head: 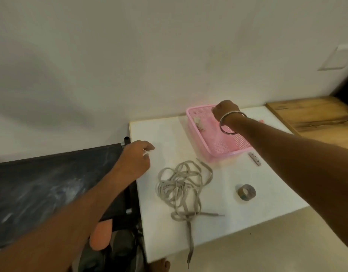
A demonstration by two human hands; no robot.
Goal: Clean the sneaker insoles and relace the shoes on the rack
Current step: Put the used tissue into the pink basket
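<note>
Laces [184, 185] overhang white board's [247, 213] near edge; left hand [137, 160] pinches something white, right hand [225, 109] curled over basket [228, 148].

Both arms reach forward, the right the farther. The right hand [225, 110], fingers curled under and hidden, hangs over the pink basket [236, 143]; whether it grips anything cannot be told. The left hand [137, 159], left of the basket, pinches something small and white.

Right hand's [225, 110] grip hidden.
</note>
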